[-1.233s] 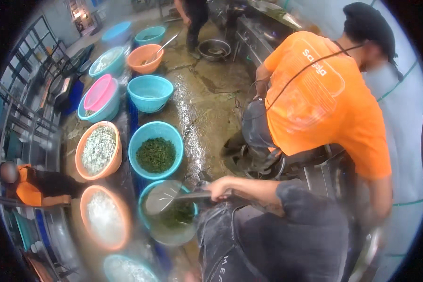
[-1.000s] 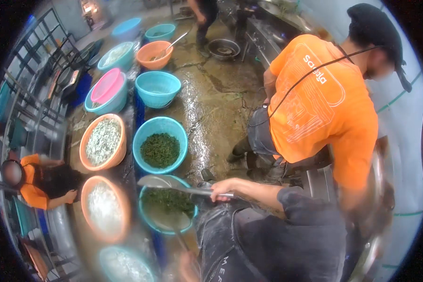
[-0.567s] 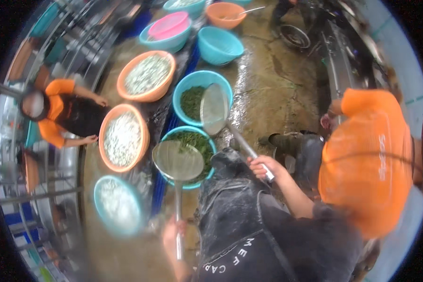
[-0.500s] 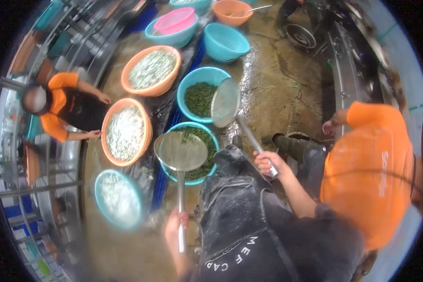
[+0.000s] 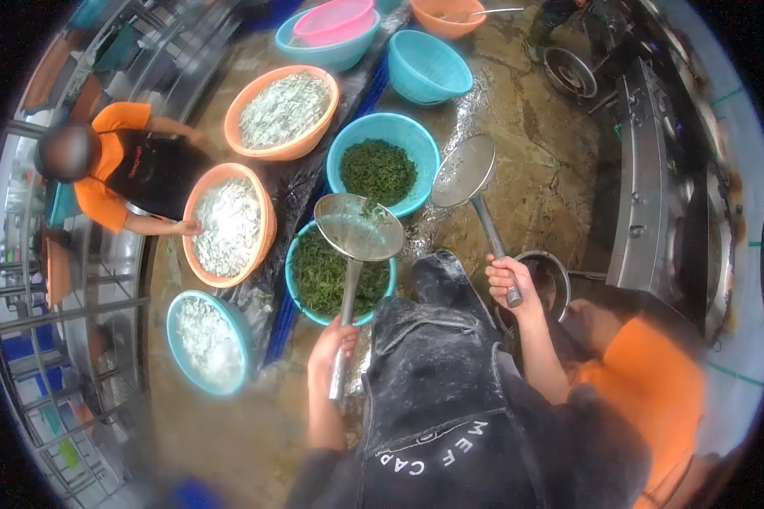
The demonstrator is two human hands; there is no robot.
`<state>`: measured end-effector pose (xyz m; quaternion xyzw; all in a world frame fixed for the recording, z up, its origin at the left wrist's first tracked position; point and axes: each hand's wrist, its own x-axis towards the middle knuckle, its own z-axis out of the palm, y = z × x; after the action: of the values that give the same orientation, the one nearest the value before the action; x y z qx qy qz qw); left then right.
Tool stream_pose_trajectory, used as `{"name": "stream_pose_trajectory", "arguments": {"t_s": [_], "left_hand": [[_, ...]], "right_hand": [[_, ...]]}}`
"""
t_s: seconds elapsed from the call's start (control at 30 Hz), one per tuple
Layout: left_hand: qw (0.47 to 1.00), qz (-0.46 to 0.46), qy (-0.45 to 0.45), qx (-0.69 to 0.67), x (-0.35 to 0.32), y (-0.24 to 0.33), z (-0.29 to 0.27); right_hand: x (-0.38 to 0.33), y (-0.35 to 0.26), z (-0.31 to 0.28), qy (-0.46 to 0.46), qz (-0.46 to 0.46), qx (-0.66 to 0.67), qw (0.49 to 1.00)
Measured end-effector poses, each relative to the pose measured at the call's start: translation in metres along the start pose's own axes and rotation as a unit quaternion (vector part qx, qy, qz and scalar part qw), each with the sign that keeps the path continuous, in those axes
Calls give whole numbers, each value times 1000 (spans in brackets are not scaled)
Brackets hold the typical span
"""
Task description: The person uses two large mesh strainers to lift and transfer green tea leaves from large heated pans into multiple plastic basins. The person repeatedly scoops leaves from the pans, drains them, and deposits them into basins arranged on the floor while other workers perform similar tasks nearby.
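Left hand [image 5: 331, 343] and right hand [image 5: 515, 284], apart, each clamp a metal handle [image 5: 351, 288], probably for reach. I see the left mesh skimmer [image 5: 361, 229] above a turquoise basin [image 5: 289, 276] of leafy greens [image 5: 327, 276], perhaps so scraps fall back; the right mesh skimmer [image 5: 464, 172] tilts beside a second basin [image 5: 427, 157].

One left hand [image 5: 331, 343] and one right hand [image 5: 515, 286] grip two strainers [image 5: 359, 227], one apiece, amid three orange basins [image 5: 268, 227], one pink basin [image 5: 335, 25] and at least five blue basins [image 5: 429, 72], with a sliver of another at the top edge. Two basins hold greens [image 5: 379, 170]; three hold pale strips [image 5: 285, 110]. Also pictured: two metal pans [image 5: 569, 72] and two co-workers [image 5: 148, 170] in orange shirts, with at least one more person [image 5: 553, 19] partly visible.
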<state>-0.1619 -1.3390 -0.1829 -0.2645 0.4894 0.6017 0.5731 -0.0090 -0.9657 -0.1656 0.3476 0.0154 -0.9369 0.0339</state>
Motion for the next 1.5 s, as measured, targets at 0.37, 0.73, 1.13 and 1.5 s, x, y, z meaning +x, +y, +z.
{"name": "stream_pose_trajectory", "arguments": {"t_s": [0.37,0.73,1.13,1.5], "left_hand": [[999,-10,35,0,202,77,82],[986,-38,45,-156,351,107,131],[977,-96,88,172,411,60,178],[922,-60,-34,382,490,185,319]], "right_hand": [[46,-109,-8,109,-32,-174,978],[35,-184,-61,66,-94,77,990],[-80,-250,56,144,-162,63,974],[-163,-233,146,173,-480,83,856]]}}
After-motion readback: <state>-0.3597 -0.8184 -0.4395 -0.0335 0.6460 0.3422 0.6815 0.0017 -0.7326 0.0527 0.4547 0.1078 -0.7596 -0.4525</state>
